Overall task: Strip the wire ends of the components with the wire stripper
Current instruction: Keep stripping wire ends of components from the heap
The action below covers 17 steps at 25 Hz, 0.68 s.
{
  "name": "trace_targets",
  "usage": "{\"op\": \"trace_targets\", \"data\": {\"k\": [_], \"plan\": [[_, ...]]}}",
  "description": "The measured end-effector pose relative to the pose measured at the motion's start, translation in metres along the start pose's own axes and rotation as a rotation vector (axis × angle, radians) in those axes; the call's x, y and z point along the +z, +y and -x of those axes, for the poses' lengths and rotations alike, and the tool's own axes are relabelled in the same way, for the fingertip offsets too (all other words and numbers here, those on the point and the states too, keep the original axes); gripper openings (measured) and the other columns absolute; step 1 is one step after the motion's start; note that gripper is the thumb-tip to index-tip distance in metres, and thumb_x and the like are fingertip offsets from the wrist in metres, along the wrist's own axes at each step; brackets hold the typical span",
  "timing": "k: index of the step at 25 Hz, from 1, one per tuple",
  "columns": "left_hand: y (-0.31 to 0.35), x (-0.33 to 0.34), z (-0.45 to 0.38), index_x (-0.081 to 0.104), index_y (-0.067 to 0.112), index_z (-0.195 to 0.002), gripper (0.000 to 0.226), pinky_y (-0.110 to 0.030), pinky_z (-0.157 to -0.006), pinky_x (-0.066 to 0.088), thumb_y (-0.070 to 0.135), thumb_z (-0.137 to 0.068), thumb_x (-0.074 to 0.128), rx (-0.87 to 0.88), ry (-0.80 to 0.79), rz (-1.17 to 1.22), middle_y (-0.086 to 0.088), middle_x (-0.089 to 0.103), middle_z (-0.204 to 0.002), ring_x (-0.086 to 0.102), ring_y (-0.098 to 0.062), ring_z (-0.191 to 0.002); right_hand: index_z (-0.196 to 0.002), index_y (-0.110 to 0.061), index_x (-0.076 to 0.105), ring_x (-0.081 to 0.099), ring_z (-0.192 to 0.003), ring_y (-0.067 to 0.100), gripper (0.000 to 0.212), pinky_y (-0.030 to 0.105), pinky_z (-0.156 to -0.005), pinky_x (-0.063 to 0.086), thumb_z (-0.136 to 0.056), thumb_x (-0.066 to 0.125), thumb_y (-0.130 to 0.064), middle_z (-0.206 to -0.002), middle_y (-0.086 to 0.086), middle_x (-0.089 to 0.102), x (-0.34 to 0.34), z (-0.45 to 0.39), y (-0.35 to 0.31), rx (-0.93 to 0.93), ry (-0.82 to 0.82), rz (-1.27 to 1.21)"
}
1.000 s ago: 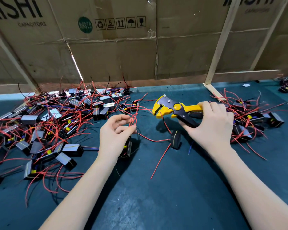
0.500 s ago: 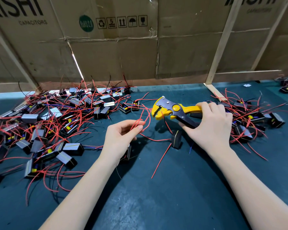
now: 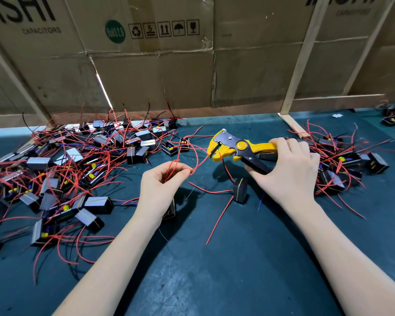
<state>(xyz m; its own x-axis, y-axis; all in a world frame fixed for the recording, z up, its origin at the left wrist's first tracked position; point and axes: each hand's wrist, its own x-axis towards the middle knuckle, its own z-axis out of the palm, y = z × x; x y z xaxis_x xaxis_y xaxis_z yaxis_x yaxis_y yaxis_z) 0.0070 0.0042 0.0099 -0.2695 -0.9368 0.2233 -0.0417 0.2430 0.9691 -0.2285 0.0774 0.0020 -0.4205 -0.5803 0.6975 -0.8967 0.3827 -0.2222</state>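
My right hand (image 3: 287,174) grips the handles of a yellow and black wire stripper (image 3: 237,149), its jaws pointing left. My left hand (image 3: 160,190) pinches red wires (image 3: 195,160) between thumb and fingertips; the wires arc up to the stripper's jaws. A black component (image 3: 170,212) hangs partly hidden under my left hand. Another black component (image 3: 240,190) stands on the mat below the stripper, with a red wire trailing from it.
A big pile of black components with red wires (image 3: 62,167) covers the left of the dark green mat (image 3: 214,270). A smaller pile (image 3: 342,165) lies right of my right hand. Cardboard sheets (image 3: 169,76) and wooden slats (image 3: 292,124) wall off the back.
My left hand has lifted and moved right, bringing the red wires up to the stripper's jaws. My right hand keeps the stripper in nearly the same place.
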Motion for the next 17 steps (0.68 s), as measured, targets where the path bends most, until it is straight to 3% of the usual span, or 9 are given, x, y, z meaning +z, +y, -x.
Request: {"op": "trace_targets", "data": {"k": [8, 13, 17], "plan": [[-0.0009, -0.0008, -0.0003, 0.071, 0.019, -0.073, 0.019, -0.006, -0.057, 0.037, 0.005, -0.086, 0.069, -0.020, 0.005, -0.009, 0.017, 0.064, -0.060, 0.048, 0.005, -0.052, -0.104, -0.013, 0.062, 0.053, -0.093, 0.032, 0.062, 0.041, -0.079, 0.034, -0.066, 0.074, -0.060, -0.095, 0.005, 0.061, -0.0011, 0.0008, -0.0034, -0.053, 0.013, -0.043], [-0.0023, -0.0008, -0.0011, 0.071, 0.023, -0.070, 0.022, -0.007, -0.053, 0.036, 0.007, -0.086, 0.070, -0.034, 0.007, -0.023, 0.016, 0.063, -0.060, 0.045, 0.004, -0.051, -0.104, -0.014, 0.062, 0.053, -0.092, 0.031, 0.069, 0.039, -0.076, 0.029, -0.068, 0.052, -0.072, -0.095, 0.005, 0.062, -0.0055, -0.0014, -0.0039, -0.002, 0.021, -0.058], [-0.0040, -0.0017, -0.0021, 0.071, 0.023, -0.068, 0.021, -0.012, -0.055, 0.035, 0.010, -0.085, 0.071, -0.052, 0.010, -0.032, 0.013, 0.063, -0.064, 0.041, 0.002, -0.051, -0.104, -0.013, 0.063, 0.052, -0.092, 0.031, 0.070, 0.038, -0.076, 0.029, -0.069, 0.050, -0.073, -0.095, 0.005, 0.062, -0.0072, -0.0016, -0.0047, 0.001, 0.034, -0.067]]}}
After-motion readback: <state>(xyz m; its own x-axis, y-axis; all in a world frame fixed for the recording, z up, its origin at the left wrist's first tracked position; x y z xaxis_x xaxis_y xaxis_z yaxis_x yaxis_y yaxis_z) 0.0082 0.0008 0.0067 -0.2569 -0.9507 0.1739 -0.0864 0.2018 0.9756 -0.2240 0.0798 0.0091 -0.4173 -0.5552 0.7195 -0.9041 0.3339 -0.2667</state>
